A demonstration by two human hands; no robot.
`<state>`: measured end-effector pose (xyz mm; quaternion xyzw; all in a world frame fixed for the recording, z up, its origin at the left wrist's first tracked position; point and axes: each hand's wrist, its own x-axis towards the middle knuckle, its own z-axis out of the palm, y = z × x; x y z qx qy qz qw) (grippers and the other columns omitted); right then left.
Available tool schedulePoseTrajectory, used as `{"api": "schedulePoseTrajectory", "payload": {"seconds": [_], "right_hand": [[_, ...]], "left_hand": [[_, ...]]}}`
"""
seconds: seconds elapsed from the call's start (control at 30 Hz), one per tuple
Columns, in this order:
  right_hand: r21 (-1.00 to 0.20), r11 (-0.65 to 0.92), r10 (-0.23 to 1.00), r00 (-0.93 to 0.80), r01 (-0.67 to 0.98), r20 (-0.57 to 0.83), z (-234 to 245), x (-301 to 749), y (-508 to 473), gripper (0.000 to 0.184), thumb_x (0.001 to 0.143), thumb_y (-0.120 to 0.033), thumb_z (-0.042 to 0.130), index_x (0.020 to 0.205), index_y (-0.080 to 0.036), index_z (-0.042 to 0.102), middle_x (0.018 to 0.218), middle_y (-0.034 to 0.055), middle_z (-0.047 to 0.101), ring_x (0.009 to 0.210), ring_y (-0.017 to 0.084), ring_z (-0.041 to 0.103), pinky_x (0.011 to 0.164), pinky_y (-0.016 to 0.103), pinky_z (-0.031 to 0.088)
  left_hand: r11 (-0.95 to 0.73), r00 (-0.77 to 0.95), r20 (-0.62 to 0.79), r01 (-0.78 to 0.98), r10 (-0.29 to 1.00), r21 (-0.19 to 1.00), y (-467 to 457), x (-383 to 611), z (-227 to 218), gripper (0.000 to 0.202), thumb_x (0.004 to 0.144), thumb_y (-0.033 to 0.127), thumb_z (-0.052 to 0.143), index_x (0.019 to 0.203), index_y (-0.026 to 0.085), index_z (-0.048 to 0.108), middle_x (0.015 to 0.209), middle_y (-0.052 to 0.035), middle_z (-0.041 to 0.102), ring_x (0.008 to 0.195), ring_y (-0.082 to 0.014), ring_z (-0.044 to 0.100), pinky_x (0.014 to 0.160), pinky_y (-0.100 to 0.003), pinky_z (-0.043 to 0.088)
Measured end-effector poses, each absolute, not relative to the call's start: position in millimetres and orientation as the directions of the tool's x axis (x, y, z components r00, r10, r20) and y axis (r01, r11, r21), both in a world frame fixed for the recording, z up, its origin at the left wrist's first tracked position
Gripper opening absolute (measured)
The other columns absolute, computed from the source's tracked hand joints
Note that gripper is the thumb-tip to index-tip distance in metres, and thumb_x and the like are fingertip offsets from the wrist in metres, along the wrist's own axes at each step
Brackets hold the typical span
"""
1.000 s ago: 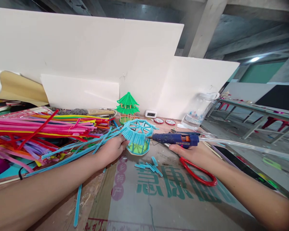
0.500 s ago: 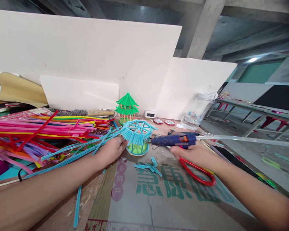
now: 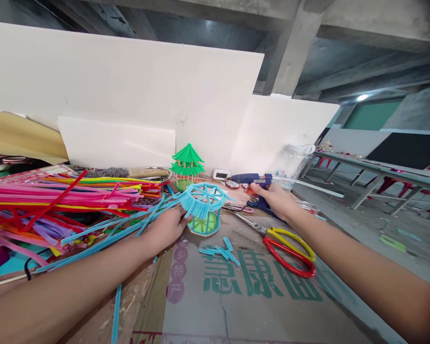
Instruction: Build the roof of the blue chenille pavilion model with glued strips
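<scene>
My left hand (image 3: 170, 226) pinches the left edge of a small blue pavilion model (image 3: 203, 210), built of pipe-cleaner strips around an open frame on a green base. Strips cover the front left of its roof; the frame shows bare elsewhere. My right hand (image 3: 274, 197) is wrapped round the handle of a dark blue glue gun (image 3: 251, 179), whose nozzle points left, behind and right of the model. A clear glue stick (image 3: 318, 187) sticks out of its back. Several short cut blue strips (image 3: 220, 250) lie in front of the model, beside scissors (image 3: 284, 243) with red and yellow handles.
Bundles of coloured pipe cleaners (image 3: 60, 200) crowd the left side, with long blue ones (image 3: 111, 241) reaching toward the model. Behind stand a green pagoda model (image 3: 188, 165), a small digital clock (image 3: 221, 174) and a clear water jug (image 3: 294, 162). A white board (image 3: 129, 86) rises at the back.
My right hand has carried the glue gun up and back, away from the model's right side, uncovering the scissors. My left hand still holds the model in nearly the same place.
</scene>
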<state>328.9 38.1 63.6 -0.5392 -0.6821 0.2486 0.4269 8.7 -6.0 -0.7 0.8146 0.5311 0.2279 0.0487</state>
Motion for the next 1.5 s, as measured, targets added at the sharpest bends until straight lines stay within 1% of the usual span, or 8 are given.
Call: {"api": "schedulePoseTrajectory", "payload": {"seconds": [0.4,0.7,0.8,0.9,1.03,1.17,1.37,1.5], "right_hand": [[-0.536,0.157,0.985,-0.091,0.830,0.149,28,301,119,0.023,0.082,-0.037,0.063,0.084,-0.014,0.064,0.064,0.0030,0.065,0.057,0.015,0.057,0.055,0.025,0.045],[-0.189,0.171,0.973,-0.136,0.967,0.186,50,318,80,0.050,0.080,-0.037,0.066,0.121,-0.010,0.058,0.118,0.0211,0.065,0.106,0.031,0.061,0.084,0.035,0.045],[-0.088,0.178,0.967,-0.158,0.980,0.201,63,317,37,0.038,0.082,-0.033,0.063,0.112,-0.010,0.063,0.115,0.0221,0.065,0.106,0.033,0.060,0.084,0.035,0.043],[-0.046,0.283,0.946,-0.271,0.958,0.176,73,304,-14,0.026,0.090,-0.037,0.050,0.091,-0.018,0.068,0.093,0.0111,0.071,0.088,0.024,0.064,0.073,0.031,0.041],[-0.253,0.481,0.857,-0.511,0.839,-0.067,73,279,-68,0.032,0.088,-0.051,0.053,0.084,-0.022,0.065,0.073,0.0007,0.068,0.063,0.015,0.058,0.055,0.025,0.034],[-0.203,0.535,0.836,-0.549,0.820,-0.013,60,267,-86,0.026,0.079,-0.048,0.065,0.086,-0.023,0.064,0.078,-0.0011,0.066,0.066,0.014,0.056,0.055,0.024,0.031],[-0.266,0.543,0.823,-0.568,0.796,-0.018,49,275,-74,0.009,0.085,-0.027,0.055,0.082,-0.024,0.062,0.074,-0.0025,0.065,0.064,0.012,0.054,0.057,0.024,0.034],[-0.450,0.490,0.848,-0.528,0.747,0.046,58,280,-71,0.007,0.089,-0.027,0.050,0.084,-0.022,0.053,0.072,-0.0010,0.063,0.061,0.013,0.055,0.056,0.024,0.039]], "left_hand": [[-0.457,0.334,0.348,0.804,0.876,0.381,-3,6,-5,0.024,0.093,0.031,0.045,0.097,0.016,0.064,0.100,-0.0121,0.069,0.099,-0.0251,0.064,0.088,-0.033,0.046],[-0.444,0.319,0.341,0.800,0.884,0.402,-1,6,-6,0.025,0.093,0.033,0.045,0.091,0.016,0.063,0.091,-0.0112,0.069,0.091,-0.0249,0.065,0.083,-0.033,0.047],[-0.438,0.329,0.325,0.824,0.887,0.360,-2,7,-4,0.028,0.094,0.033,0.042,0.090,0.015,0.062,0.093,-0.0135,0.068,0.090,-0.0266,0.065,0.082,-0.035,0.047],[-0.446,0.339,0.326,0.824,0.883,0.351,-2,7,-4,0.028,0.094,0.033,0.041,0.093,0.014,0.061,0.096,-0.0146,0.068,0.092,-0.0282,0.064,0.081,-0.036,0.047],[-0.459,0.346,0.345,0.823,0.872,0.334,-1,5,-7,0.029,0.094,0.035,0.040,0.096,0.015,0.061,0.094,-0.0124,0.068,0.089,-0.0268,0.065,0.078,-0.035,0.047],[-0.455,0.347,0.349,0.838,0.871,0.301,0,4,-8,0.030,0.094,0.037,0.039,0.092,0.016,0.060,0.089,-0.0114,0.068,0.086,-0.0262,0.065,0.075,-0.033,0.047],[-0.420,0.315,0.345,0.861,0.884,0.289,-1,5,-7,0.029,0.094,0.039,0.040,0.086,0.018,0.057,0.084,-0.0103,0.067,0.080,-0.0263,0.066,0.070,-0.033,0.045],[-0.423,0.321,0.339,0.858,0.884,0.292,-2,5,-7,0.028,0.094,0.038,0.040,0.083,0.018,0.056,0.083,-0.0104,0.067,0.080,-0.0265,0.065,0.070,-0.033,0.045]]}}
